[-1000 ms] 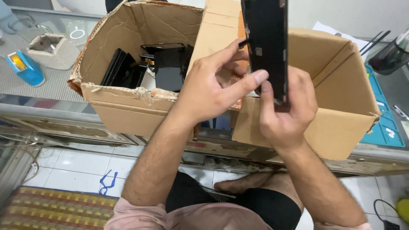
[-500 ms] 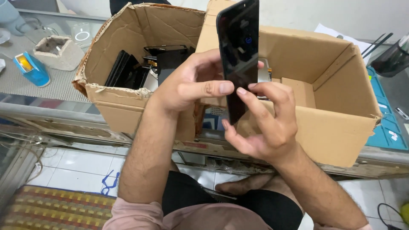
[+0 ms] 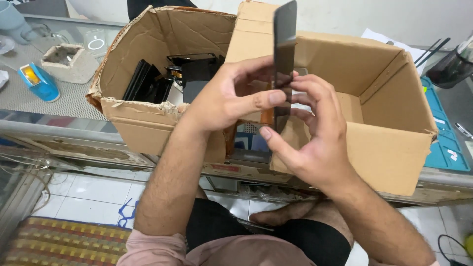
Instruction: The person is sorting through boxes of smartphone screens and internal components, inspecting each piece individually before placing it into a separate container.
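Turned edge-on since a moment ago, the black screen panel (image 3: 284, 54) stands upright above the cardboard boxes (image 3: 379, 148), pinched by left hand (image 3: 227, 98) and right hand (image 3: 310, 133) fingers closed on its lower half

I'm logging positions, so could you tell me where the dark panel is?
Head view, centre: the dark panel stands upright, edge-on, held between both hands over the two cardboard boxes.

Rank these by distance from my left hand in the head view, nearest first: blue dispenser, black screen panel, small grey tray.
1. black screen panel: pinched in the left hand, held upright.
2. small grey tray: far left on the counter.
3. blue dispenser: farther left, near the edge.
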